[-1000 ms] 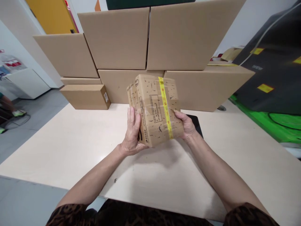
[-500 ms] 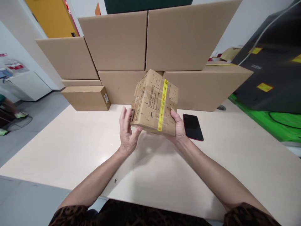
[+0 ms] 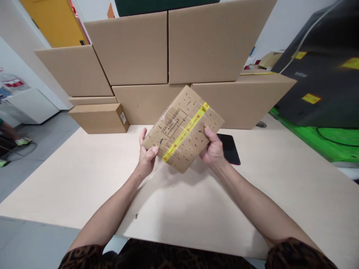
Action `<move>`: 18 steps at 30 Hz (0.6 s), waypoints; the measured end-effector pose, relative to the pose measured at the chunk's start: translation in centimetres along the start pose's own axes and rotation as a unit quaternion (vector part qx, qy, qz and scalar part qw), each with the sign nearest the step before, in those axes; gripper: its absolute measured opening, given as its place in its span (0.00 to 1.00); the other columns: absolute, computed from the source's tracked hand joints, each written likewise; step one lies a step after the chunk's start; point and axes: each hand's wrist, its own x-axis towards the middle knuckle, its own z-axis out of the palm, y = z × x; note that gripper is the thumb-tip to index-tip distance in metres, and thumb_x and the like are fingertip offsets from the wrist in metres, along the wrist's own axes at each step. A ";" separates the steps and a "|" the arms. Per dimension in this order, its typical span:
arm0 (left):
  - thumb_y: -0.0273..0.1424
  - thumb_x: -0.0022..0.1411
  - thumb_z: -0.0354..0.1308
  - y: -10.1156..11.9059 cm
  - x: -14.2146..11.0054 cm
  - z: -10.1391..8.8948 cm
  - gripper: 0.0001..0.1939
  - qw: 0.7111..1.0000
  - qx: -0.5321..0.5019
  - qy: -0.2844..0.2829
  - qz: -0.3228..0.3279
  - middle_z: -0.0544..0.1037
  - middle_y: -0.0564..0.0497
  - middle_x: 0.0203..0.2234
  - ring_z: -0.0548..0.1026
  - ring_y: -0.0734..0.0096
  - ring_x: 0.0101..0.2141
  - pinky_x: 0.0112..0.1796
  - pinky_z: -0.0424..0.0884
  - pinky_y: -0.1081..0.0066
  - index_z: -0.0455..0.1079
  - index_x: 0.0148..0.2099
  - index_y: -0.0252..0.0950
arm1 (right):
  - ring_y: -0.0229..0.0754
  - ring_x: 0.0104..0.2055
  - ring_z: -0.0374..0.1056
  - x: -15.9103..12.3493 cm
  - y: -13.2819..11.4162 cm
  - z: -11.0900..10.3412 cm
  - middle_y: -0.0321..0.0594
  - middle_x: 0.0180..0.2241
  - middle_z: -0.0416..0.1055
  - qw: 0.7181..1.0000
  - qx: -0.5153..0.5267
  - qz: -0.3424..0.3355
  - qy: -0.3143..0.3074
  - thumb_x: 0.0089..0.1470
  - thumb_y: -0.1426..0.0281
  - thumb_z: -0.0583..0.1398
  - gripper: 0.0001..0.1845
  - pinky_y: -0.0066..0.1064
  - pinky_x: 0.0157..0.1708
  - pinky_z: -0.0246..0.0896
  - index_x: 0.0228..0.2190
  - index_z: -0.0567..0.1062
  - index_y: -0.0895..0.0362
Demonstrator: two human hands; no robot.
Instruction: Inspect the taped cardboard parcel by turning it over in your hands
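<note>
Between both hands, raised over the table, is a brown cardboard box (image 3: 183,130) with dark printed marks, a framed label and a strip of yellow tape across its face. It is turned at a slant, with that face towards me. My left hand (image 3: 147,157) grips its lower left corner, thumb on the front and fingers behind. On the right side, my right hand (image 3: 213,147) clasps the edge, its thumb pressed on the printed face. The fingers behind the box are hidden. A black phone (image 3: 230,149) lies on the table just past my right hand.
Large plain cartons (image 3: 126,52) are stacked along the back of the pale table (image 3: 70,186). A smaller flat carton (image 3: 99,118) stands at the back left. To the right are a big dark object with yellow labels (image 3: 311,98) and green sheeting (image 3: 308,138). Another person's leg shows at far left.
The box has turned clockwise and tipped so its taped face is towards me; its side face is out of sight. My left hand has closed on the lower left corner.
</note>
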 end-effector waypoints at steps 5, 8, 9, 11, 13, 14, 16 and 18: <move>0.46 0.36 0.79 0.6 1.3 -1.5 0.62 0.998 0.027 -0.021 -0.053 0.76 0.41 0.60 0.71 0.38 0.65 0.62 0.70 0.46 0.56 0.72 0.43 | 0.56 0.60 0.74 1.8 -2.4 -1.0 0.34 0.43 0.83 0.999 -0.049 0.003 -0.003 0.35 0.59 0.76 0.24 0.50 0.64 0.69 0.36 0.79 0.48; 0.45 0.38 0.77 1.5 2.1 -2.5 0.59 0.997 0.026 -0.037 -0.067 0.75 0.41 0.62 0.69 0.36 0.66 0.62 0.71 0.45 0.59 0.71 0.42 | 0.57 0.59 0.75 1.9 -4.0 -1.3 0.36 0.42 0.84 0.990 -0.128 0.040 -0.051 0.36 0.58 0.76 0.24 0.49 0.63 0.69 0.37 0.81 0.49; 0.45 0.38 0.76 1.8 2.3 -2.8 0.58 0.996 0.025 -0.043 -0.068 0.75 0.41 0.63 0.69 0.36 0.66 0.62 0.70 0.45 0.60 0.71 0.42 | 0.58 0.58 0.75 1.8 -4.6 -1.4 0.38 0.43 0.84 0.982 -0.159 0.059 -0.079 0.36 0.58 0.76 0.25 0.49 0.62 0.69 0.39 0.82 0.50; 0.44 0.38 0.76 2.4 2.6 -3.1 0.58 0.996 0.028 -0.056 -0.070 0.75 0.41 0.62 0.69 0.35 0.66 0.63 0.70 0.45 0.60 0.71 0.42 | 0.58 0.56 0.76 1.5 -5.8 -1.6 0.40 0.45 0.84 0.963 -0.208 0.095 -0.142 0.37 0.57 0.76 0.29 0.48 0.58 0.71 0.43 0.82 0.52; 0.43 0.38 0.76 2.8 2.7 -3.2 0.60 0.994 0.033 -0.072 -0.076 0.77 0.41 0.61 0.70 0.34 0.65 0.63 0.69 0.44 0.58 0.73 0.42 | 0.58 0.54 0.78 1.2 -6.6 -1.7 0.42 0.49 0.84 0.945 -0.233 0.126 -0.193 0.39 0.57 0.77 0.32 0.46 0.54 0.73 0.47 0.82 0.51; 0.43 0.37 0.77 2.9 2.7 -3.1 0.62 0.993 0.034 -0.080 -0.079 0.77 0.41 0.60 0.71 0.34 0.65 0.63 0.69 0.43 0.57 0.73 0.42 | 0.57 0.54 0.78 1.1 -6.7 -1.7 0.42 0.50 0.83 0.938 -0.238 0.139 -0.210 0.39 0.58 0.77 0.34 0.45 0.53 0.74 0.49 0.81 0.51; 0.43 0.37 0.76 3.0 2.5 -2.7 0.63 0.992 0.037 -0.086 -0.080 0.78 0.42 0.59 0.73 0.34 0.64 0.64 0.69 0.42 0.56 0.75 0.43 | 0.57 0.53 0.79 0.9 -6.7 -1.6 0.43 0.53 0.82 0.934 -0.238 0.149 -0.220 0.40 0.59 0.78 0.35 0.44 0.50 0.76 0.52 0.79 0.50; 0.43 0.39 0.75 2.8 2.2 -2.4 0.62 0.994 0.033 -0.069 -0.076 0.79 0.43 0.59 0.73 0.35 0.63 0.64 0.69 0.42 0.55 0.75 0.43 | 0.57 0.53 0.79 0.7 -6.3 -1.5 0.44 0.55 0.81 0.940 -0.228 0.144 -0.209 0.41 0.59 0.78 0.37 0.45 0.51 0.76 0.53 0.78 0.49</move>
